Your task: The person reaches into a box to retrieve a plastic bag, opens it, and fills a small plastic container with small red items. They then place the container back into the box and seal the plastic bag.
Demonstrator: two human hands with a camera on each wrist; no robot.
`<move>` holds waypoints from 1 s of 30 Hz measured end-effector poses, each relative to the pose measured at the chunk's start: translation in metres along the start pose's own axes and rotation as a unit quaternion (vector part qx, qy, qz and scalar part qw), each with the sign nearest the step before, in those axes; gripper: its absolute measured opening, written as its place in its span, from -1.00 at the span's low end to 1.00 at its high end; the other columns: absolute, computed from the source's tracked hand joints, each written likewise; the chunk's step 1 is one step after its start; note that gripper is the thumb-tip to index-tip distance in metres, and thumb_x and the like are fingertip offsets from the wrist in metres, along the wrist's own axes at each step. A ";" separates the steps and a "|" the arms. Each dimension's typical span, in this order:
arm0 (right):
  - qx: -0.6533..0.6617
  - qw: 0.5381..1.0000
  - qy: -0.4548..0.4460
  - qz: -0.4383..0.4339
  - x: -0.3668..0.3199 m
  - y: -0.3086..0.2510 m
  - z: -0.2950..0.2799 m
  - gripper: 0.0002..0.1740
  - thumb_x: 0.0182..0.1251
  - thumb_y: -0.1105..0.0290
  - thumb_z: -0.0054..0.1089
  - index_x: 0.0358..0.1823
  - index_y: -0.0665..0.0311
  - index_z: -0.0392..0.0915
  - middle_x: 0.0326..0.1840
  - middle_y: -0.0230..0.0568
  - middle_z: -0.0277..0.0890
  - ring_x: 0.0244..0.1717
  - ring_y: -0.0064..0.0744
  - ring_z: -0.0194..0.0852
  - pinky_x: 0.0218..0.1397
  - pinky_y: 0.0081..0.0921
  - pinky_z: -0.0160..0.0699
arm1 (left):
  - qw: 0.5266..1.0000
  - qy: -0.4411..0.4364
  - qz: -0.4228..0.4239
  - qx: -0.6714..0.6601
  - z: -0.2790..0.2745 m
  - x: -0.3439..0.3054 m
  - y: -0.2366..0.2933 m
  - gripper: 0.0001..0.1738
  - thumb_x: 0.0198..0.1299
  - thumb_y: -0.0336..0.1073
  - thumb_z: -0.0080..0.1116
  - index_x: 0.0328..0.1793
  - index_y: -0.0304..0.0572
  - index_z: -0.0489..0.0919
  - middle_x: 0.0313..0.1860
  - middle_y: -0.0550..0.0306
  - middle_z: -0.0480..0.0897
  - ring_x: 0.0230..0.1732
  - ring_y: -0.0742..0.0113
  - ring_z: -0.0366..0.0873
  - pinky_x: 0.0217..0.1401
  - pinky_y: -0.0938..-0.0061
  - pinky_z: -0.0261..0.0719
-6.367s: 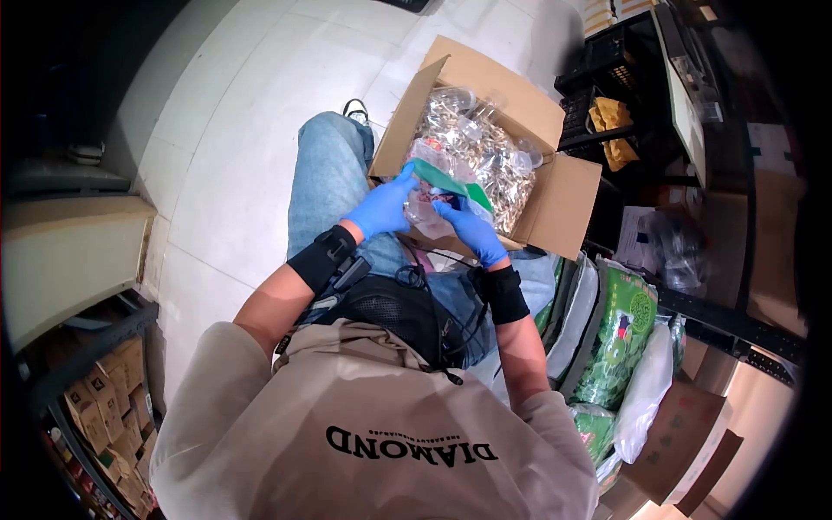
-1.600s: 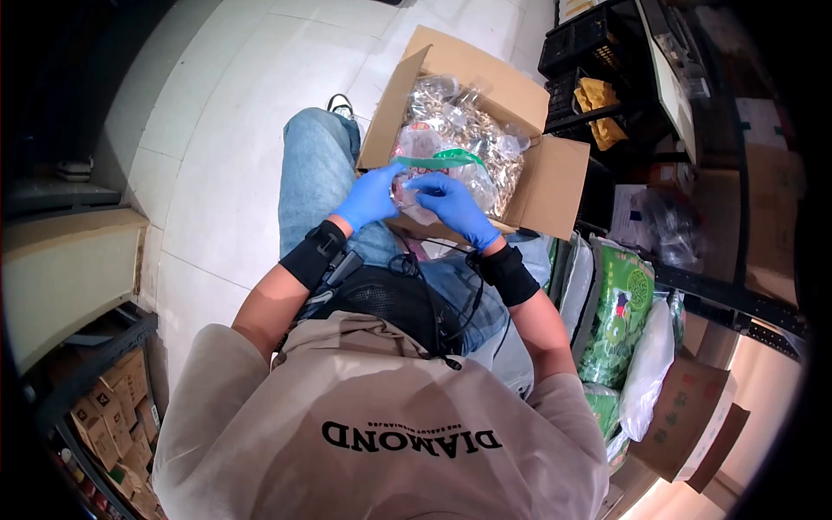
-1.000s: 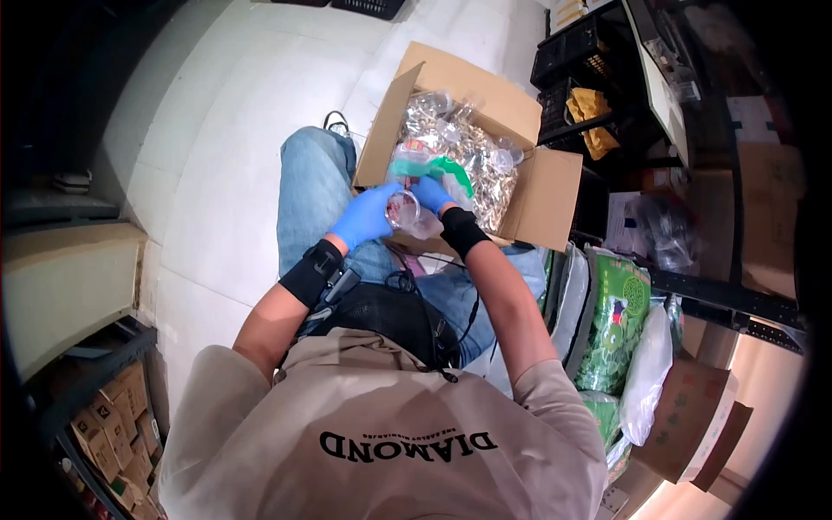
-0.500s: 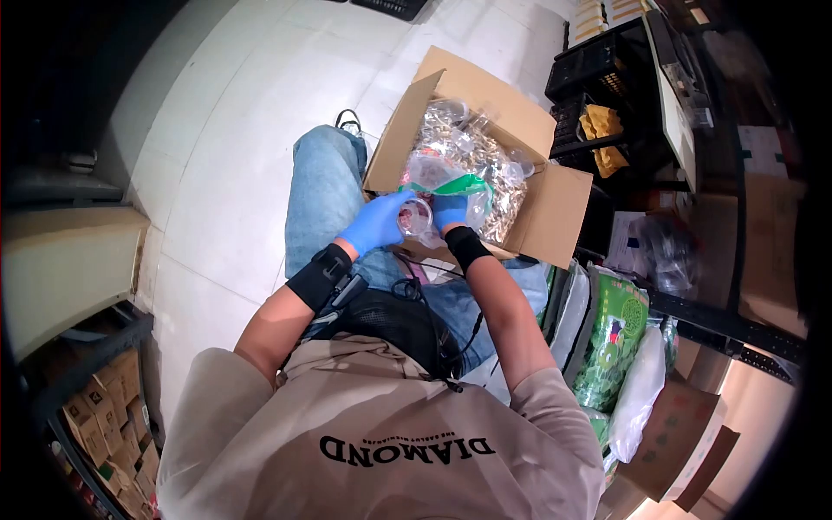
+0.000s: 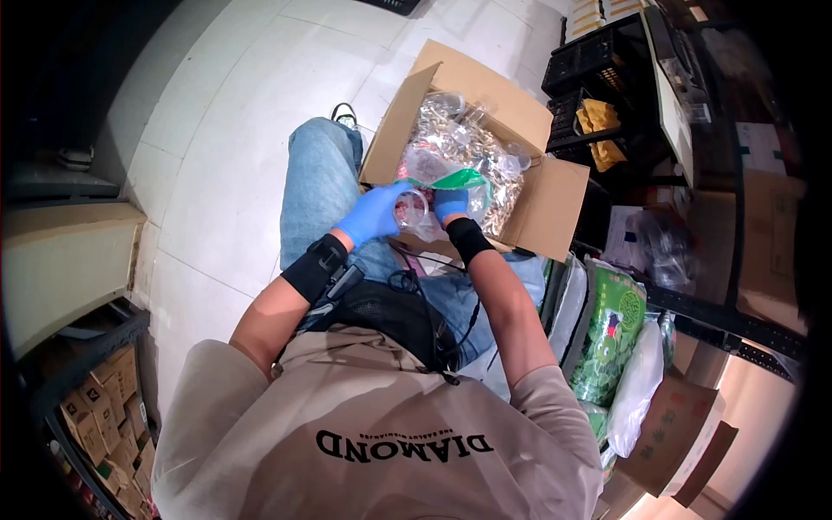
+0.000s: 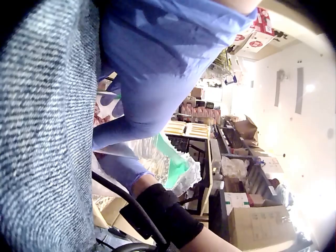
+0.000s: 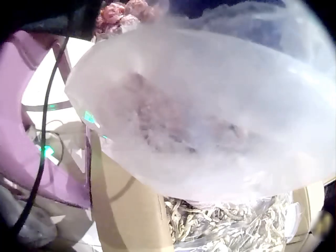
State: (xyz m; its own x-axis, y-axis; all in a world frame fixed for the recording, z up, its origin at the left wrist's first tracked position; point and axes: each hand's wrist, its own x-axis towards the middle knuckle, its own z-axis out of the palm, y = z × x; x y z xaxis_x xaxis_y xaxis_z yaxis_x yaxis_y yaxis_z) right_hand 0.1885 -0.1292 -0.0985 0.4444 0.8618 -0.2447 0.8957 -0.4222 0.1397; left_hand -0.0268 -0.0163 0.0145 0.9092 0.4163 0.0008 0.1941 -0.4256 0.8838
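Note:
My blue-gloved left hand (image 5: 373, 215) grips a clear plastic cup (image 5: 419, 206) with its mouth tipped up towards me. Just right of it, my blue-gloved right hand (image 5: 451, 204) reaches into a clear bag with a green band (image 5: 459, 178) along its mouth; its fingers are hidden there. In the right wrist view the cloudy plastic bag (image 7: 210, 94) fills the middle, with dark reddish contents showing through. Pinkish, crinkled dried buds (image 7: 123, 18) show at the top of that view. The bag rests over the near side of an open cardboard box (image 5: 555, 195).
Inside the box lie pale dried pieces (image 5: 501, 186) in clear plastic, with other clear cups (image 5: 518, 156) on top. A pink stool-like part (image 7: 16, 105) stands beside the box. Green printed bags (image 5: 611, 334) lean at right, near black crates (image 5: 589, 65). A dark cable (image 7: 44, 121) hangs near my right wrist.
Earlier both hands were at the bag's mouth, then together by the cup. My right hand has since moved into the bag, while the left keeps the cup beside it.

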 end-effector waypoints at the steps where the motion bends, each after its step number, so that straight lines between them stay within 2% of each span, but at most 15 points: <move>1: 0.010 1.000 0.013 -0.003 0.002 0.002 0.003 -0.73 0.36 0.33 0.03 -0.09 0.13 0.71 -0.07 -0.04 0.69 -0.05 -0.05 0.69 -0.04 -0.12 0.59 | 1.000 -0.002 0.000 0.006 0.001 0.000 0.000 -0.22 -0.30 -0.43 0.44 0.22 -0.12 0.50 -0.02 -0.23 0.67 0.07 -0.22 0.63 0.10 0.17 0.64; 3: 0.018 0.999 0.025 -0.005 0.002 0.005 0.007 -0.73 0.37 0.34 0.02 -0.09 0.14 0.71 -0.06 -0.03 0.69 -0.05 -0.04 0.68 -0.02 -0.12 0.59 | 1.000 0.001 0.000 0.003 0.000 0.000 0.001 -0.22 -0.31 -0.43 0.45 0.22 -0.12 0.50 -0.02 -0.22 0.67 0.07 -0.22 0.63 0.11 0.17 0.63; 5: 0.045 0.998 0.047 -0.001 -0.001 0.007 0.009 -0.76 0.38 0.33 0.04 -0.15 0.18 0.71 -0.17 0.00 0.70 -0.13 0.00 0.70 -0.10 -0.14 0.64 | 1.000 0.004 0.000 0.000 0.000 0.000 0.003 -0.21 -0.32 -0.43 0.45 0.22 -0.11 0.50 -0.02 -0.22 0.67 0.07 -0.22 0.63 0.11 0.16 0.63; 9: 0.026 0.999 0.026 -0.019 -0.007 0.005 0.000 -0.77 0.38 0.37 0.02 -0.16 0.18 0.70 -0.16 0.01 0.70 -0.14 0.00 0.70 -0.11 -0.14 0.64 | 1.000 -0.004 -0.011 0.007 0.001 0.001 -0.002 -0.19 -0.34 -0.41 0.48 0.22 -0.10 0.51 -0.01 -0.21 0.67 0.08 -0.22 0.63 0.13 0.15 0.63; 12: 0.026 0.997 0.050 -0.045 -0.010 0.010 0.003 -0.77 0.39 0.34 0.04 -0.17 0.20 0.70 -0.16 0.03 0.69 -0.15 -0.01 0.71 -0.11 -0.13 0.65 | 1.000 -0.006 -0.014 0.015 0.001 0.001 -0.001 -0.19 -0.35 -0.39 0.48 0.22 -0.09 0.51 0.00 -0.20 0.67 0.08 -0.22 0.63 0.13 0.15 0.63; 14: 0.093 0.992 0.050 -0.073 -0.015 0.012 0.000 -0.76 0.36 0.40 0.02 -0.11 0.20 0.68 -0.11 0.05 0.67 -0.06 0.04 0.66 0.00 -0.10 0.61 | 1.000 -0.007 -0.017 0.015 0.002 0.001 -0.002 -0.18 -0.36 -0.39 0.49 0.22 -0.09 0.51 0.01 -0.20 0.67 0.08 -0.22 0.63 0.13 0.15 0.63; 15: 0.092 0.992 0.049 -0.072 -0.010 0.017 0.018 -0.76 0.36 0.40 0.02 -0.11 0.20 0.68 -0.11 0.05 0.67 -0.06 0.04 0.66 0.00 -0.10 0.61 | 1.000 -0.009 -0.018 0.012 0.001 0.001 -0.001 -0.18 -0.36 -0.39 0.48 0.22 -0.09 0.50 0.00 -0.20 0.67 0.08 -0.21 0.63 0.13 0.15 0.63; 16: 0.298 0.953 0.048 -0.037 -0.002 0.025 0.052 -0.75 0.40 0.32 0.03 -0.10 0.22 0.67 -0.10 0.10 0.66 -0.08 0.07 0.66 -0.02 -0.09 0.61 | 1.000 -0.011 -0.020 0.009 0.001 0.001 -0.001 -0.18 -0.36 -0.39 0.48 0.22 -0.09 0.50 0.00 -0.19 0.67 0.08 -0.21 0.63 0.13 0.15 0.63; 17: 0.490 0.871 0.044 0.001 0.002 0.030 0.071 -0.72 0.43 0.25 0.04 -0.09 0.23 0.67 -0.09 0.15 0.66 -0.10 0.10 0.67 -0.03 -0.07 0.61 | 1.000 -0.011 -0.020 0.009 0.001 0.002 -0.003 -0.18 -0.36 -0.39 0.48 0.22 -0.09 0.50 0.00 -0.19 0.67 0.08 -0.21 0.63 0.13 0.15 0.63; 18: 0.489 0.871 0.043 0.002 -0.002 0.026 0.053 -0.72 0.43 0.25 0.04 -0.09 0.23 0.67 -0.09 0.15 0.66 -0.10 0.10 0.67 -0.03 -0.07 0.61 | 1.000 -0.007 -0.014 0.012 0.002 0.002 -0.006 -0.18 -0.35 -0.39 0.48 0.22 -0.09 0.50 0.00 -0.19 0.67 0.08 -0.21 0.63 0.12 0.15 0.63; 19: 0.338 0.941 0.003 -0.028 -0.009 0.019 0.016 -0.71 0.44 0.24 0.04 -0.04 0.21 0.66 -0.06 0.16 0.65 -0.07 0.13 0.65 -0.01 -0.05 0.60 | 1.000 -0.005 -0.007 0.014 0.004 0.001 -0.007 -0.18 -0.35 -0.40 0.48 0.22 -0.09 0.49 0.00 -0.19 0.67 0.08 -0.21 0.63 0.12 0.15 0.64; 20: 0.176 0.982 -0.035 -0.058 -0.015 0.012 -0.014 -0.70 0.44 0.24 0.04 0.01 0.19 0.65 -0.04 0.17 0.64 -0.04 0.17 0.63 0.02 -0.03 0.59 | 1.000 -0.007 -0.006 0.013 0.004 0.001 -0.005 -0.18 -0.35 -0.40 0.48 0.22 -0.09 0.49 0.00 -0.19 0.67 0.08 -0.21 0.63 0.12 0.15 0.64; 23: 0.206 0.974 -0.034 -0.082 -0.021 0.003 -0.035 -0.70 0.42 0.26 0.07 0.06 0.15 0.65 -0.01 0.16 0.64 0.00 0.18 0.62 0.04 -0.05 0.58 | 1.000 -0.011 -0.009 0.010 0.003 0.002 -0.004 -0.19 -0.35 -0.40 0.48 0.22 -0.10 0.49 0.01 -0.20 0.67 0.08 -0.21 0.63 0.11 0.15 0.64; 26: 0.272 0.952 0.013 -0.137 -0.011 0.005 0.001 -0.65 0.35 0.24 0.17 0.10 0.17 0.64 0.00 0.17 0.63 0.03 0.20 0.60 0.05 -0.06 0.58 | 1.000 -0.014 -0.012 0.021 0.003 0.002 -0.005 -0.19 -0.34 -0.40 0.47 0.22 -0.10 0.48 0.01 -0.20 0.67 0.07 -0.21 0.63 0.11 0.14 0.64; 30: 0.291 0.949 0.017 -0.117 -0.014 0.003 0.014 -0.62 0.33 0.22 0.22 0.12 0.16 0.63 0.00 0.18 0.63 0.02 0.21 0.60 0.05 -0.07 0.56 | 1.000 -0.015 -0.020 0.015 -0.001 0.000 0.002 -0.21 -0.33 -0.40 0.47 0.21 -0.10 0.49 -0.02 -0.21 0.68 0.06 -0.24 0.64 0.09 0.13 0.65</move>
State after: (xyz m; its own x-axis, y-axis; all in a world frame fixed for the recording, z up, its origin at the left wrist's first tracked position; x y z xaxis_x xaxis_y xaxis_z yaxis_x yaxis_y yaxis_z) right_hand 0.1848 -0.1461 -0.1080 0.2404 0.9554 -0.1716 0.8320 -0.2938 -0.4706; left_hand -0.0266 -0.0159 0.0168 0.9110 0.4096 -0.0484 0.2408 -0.4329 0.8687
